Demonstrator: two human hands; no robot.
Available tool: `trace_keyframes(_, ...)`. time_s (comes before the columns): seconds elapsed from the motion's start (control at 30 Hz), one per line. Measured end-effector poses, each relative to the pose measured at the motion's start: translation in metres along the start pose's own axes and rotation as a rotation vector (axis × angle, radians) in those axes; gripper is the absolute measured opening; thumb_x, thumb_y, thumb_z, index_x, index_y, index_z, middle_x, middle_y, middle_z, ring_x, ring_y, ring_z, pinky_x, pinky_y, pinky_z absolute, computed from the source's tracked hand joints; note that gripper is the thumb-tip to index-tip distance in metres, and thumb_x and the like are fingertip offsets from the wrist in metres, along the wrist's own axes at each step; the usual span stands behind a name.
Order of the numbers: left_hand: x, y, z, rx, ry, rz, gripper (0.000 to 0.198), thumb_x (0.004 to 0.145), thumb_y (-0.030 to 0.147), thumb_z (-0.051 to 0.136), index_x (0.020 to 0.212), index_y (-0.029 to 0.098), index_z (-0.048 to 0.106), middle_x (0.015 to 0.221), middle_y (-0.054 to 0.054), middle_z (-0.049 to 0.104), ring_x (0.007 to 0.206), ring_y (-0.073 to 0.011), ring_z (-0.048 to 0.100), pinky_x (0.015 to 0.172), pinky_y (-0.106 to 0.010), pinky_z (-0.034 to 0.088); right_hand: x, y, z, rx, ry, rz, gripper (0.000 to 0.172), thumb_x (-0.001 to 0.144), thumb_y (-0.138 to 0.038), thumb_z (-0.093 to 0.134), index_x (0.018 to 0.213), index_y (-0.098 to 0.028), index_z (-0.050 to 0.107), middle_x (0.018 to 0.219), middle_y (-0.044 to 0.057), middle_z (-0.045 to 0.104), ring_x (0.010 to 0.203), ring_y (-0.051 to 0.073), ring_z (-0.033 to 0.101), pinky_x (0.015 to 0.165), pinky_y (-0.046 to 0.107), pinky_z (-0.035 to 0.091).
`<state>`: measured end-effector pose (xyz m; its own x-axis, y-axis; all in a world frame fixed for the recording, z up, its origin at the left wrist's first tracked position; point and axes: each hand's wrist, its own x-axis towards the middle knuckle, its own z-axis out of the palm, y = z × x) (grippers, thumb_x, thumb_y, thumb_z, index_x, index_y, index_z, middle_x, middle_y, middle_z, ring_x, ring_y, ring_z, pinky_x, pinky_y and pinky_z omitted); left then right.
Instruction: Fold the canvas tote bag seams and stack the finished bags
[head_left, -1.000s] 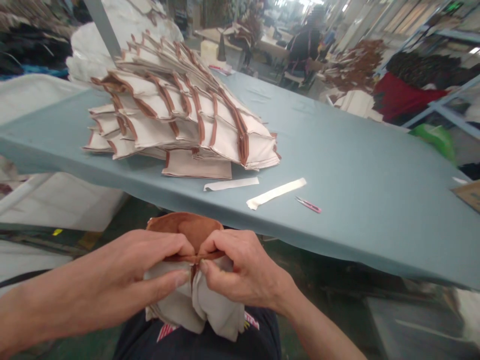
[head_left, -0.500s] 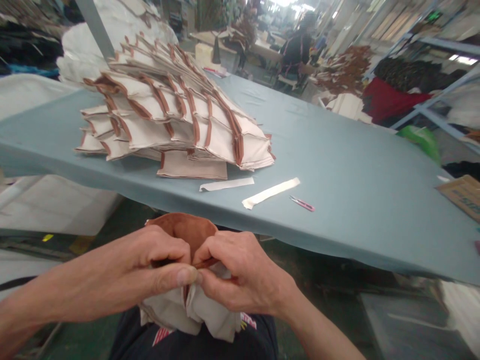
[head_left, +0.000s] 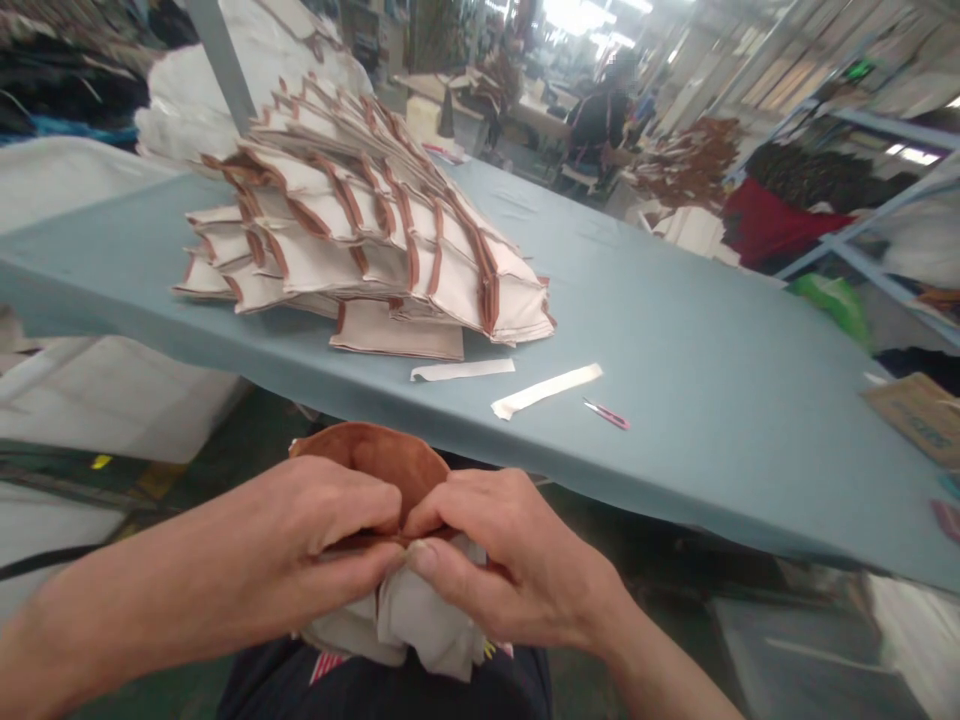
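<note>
Over my lap, both hands grip a sewn fabric piece (head_left: 386, 460), rust-brown on its far curved side and cream below. My left hand (head_left: 330, 540) pinches its edge between thumb and bent fingers. Close beside it, my right hand (head_left: 502, 560) pinches the same edge, the two thumbs almost meeting at a brown seam. Cream folds hang beneath the hands, and the fingertips are partly hidden in the cloth. On the table beyond lie two cream fabric strips (head_left: 551, 390) and a pair of pink-handled thread snips (head_left: 609, 414).
A large pile of cream pieces with brown edging (head_left: 375, 230) covers the left part of the blue-grey table (head_left: 712, 400). At the right edge sits a cardboard box (head_left: 915, 415). A person (head_left: 596, 120) sits farther back, near shelving (head_left: 862, 250) loaded with fabric.
My hands have shifted slightly right along with the fabric piece. The right thumb has moved up onto the seam, and the brown edge between the hands lies straighter. The camera view has turned slightly.
</note>
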<state>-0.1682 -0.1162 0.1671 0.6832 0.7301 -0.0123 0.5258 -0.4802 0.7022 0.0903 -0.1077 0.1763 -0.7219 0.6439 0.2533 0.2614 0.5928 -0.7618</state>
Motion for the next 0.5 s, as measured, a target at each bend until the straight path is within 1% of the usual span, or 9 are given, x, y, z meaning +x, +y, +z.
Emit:
trace_keyframes(0.03, 0.001, 0.001, 0.002, -0.003, 0.0, 0.016, 0.034, 0.105, 0.019, 0.061, 0.073, 0.023, 0.055, 0.068, 0.009, 0.064, 0.057, -0.0084, 0.055, 0.056, -0.025, 0.034, 0.0, 0.0, 0.002, -0.04, 0.007, -0.007, 0.031, 0.118, -0.032, 0.055, 0.096, -0.021, 0.072, 0.087, 0.004, 0.081, 0.077, 0.018, 0.073, 0.075, 0.03, 0.05)
trace_keyframes(0.07, 0.002, 0.001, 0.005, 0.001, 0.024, 0.034, 0.032, 0.103, 0.016, 0.058, 0.072, 0.023, 0.051, 0.067, 0.009, 0.061, 0.056, -0.0084, 0.051, 0.056, -0.027, 0.032, 0.001, 0.001, 0.004, -0.077, 0.021, -0.016, 0.032, 0.119, -0.032, 0.054, 0.095, -0.021, 0.071, 0.084, 0.003, 0.08, 0.075, 0.017, 0.071, 0.072, 0.03, 0.048)
trace_keyframes(0.13, 0.0, -0.001, 0.016, -0.003, 0.105, 0.05, 0.031, 0.096, 0.012, 0.053, 0.07, 0.024, 0.042, 0.061, 0.01, 0.048, 0.053, -0.0091, 0.042, 0.054, -0.031, 0.026, 0.001, 0.005, 0.01, -0.121, 0.07, -0.043, 0.034, 0.12, -0.035, 0.053, 0.093, -0.023, 0.068, 0.079, 0.001, 0.076, 0.069, 0.017, 0.067, 0.066, 0.031, 0.044)
trace_keyframes(0.2, -0.005, -0.005, 0.031, -0.09, 0.148, 0.044, 0.029, 0.093, 0.012, 0.048, 0.071, 0.025, 0.035, 0.058, 0.01, 0.036, 0.05, -0.0099, 0.035, 0.053, -0.032, 0.023, 0.002, 0.014, 0.018, -0.122, 0.126, -0.095, 0.036, 0.121, -0.04, 0.054, 0.09, -0.024, 0.063, 0.074, -0.001, 0.071, 0.064, 0.016, 0.062, 0.063, 0.031, 0.041)
trace_keyframes(0.23, -0.008, -0.007, 0.039, -0.157, 0.16, 0.035, 0.028, 0.093, 0.014, 0.046, 0.072, 0.025, 0.033, 0.058, 0.01, 0.033, 0.049, -0.01, 0.035, 0.052, -0.031, 0.023, 0.002, 0.019, 0.022, -0.101, 0.143, -0.125, 0.038, 0.122, -0.042, 0.055, 0.089, -0.024, 0.06, 0.073, -0.002, 0.069, 0.063, 0.015, 0.06, 0.062, 0.03, 0.04)
trace_keyframes(0.3, -0.016, -0.009, 0.055, -0.271, 0.212, 0.004, 0.026, 0.095, 0.018, 0.044, 0.072, 0.026, 0.034, 0.058, 0.01, 0.037, 0.05, -0.0101, 0.04, 0.054, -0.029, 0.028, 0.004, 0.031, 0.032, -0.021, 0.148, -0.171, 0.041, 0.122, -0.047, 0.055, 0.088, -0.025, 0.056, 0.072, -0.004, 0.065, 0.061, 0.014, 0.057, 0.062, 0.029, 0.04)
trace_keyframes(0.37, -0.022, -0.006, 0.068, -0.365, 0.316, -0.035, 0.029, 0.098, 0.023, 0.047, 0.071, 0.025, 0.037, 0.057, 0.008, 0.047, 0.053, -0.0111, 0.046, 0.057, -0.028, 0.033, 0.006, 0.042, 0.043, 0.099, 0.127, -0.173, 0.047, 0.122, -0.057, 0.053, 0.086, -0.026, 0.052, 0.072, -0.005, 0.061, 0.06, 0.013, 0.054, 0.063, 0.029, 0.041)
trace_keyframes(0.43, -0.023, 0.002, 0.074, -0.493, 0.395, -0.089, 0.037, 0.102, 0.031, 0.053, 0.067, 0.025, 0.04, 0.056, 0.007, 0.051, 0.054, -0.0125, 0.047, 0.057, -0.028, 0.035, 0.009, 0.049, 0.056, 0.245, 0.138, -0.142, 0.056, 0.119, -0.069, 0.051, 0.082, -0.027, 0.048, 0.068, -0.006, 0.056, 0.056, 0.012, 0.048, 0.06, 0.028, 0.039)
trace_keyframes(0.5, -0.02, 0.016, 0.074, -0.626, 0.411, -0.142, 0.051, 0.107, 0.046, 0.057, 0.063, 0.025, 0.04, 0.053, 0.006, 0.048, 0.053, -0.0136, 0.044, 0.056, -0.029, 0.035, 0.009, 0.049, 0.069, 0.418, 0.224, -0.127, 0.063, 0.114, -0.079, 0.052, 0.079, -0.028, 0.044, 0.064, -0.008, 0.048, 0.052, 0.011, 0.04, 0.054, 0.027, 0.034)
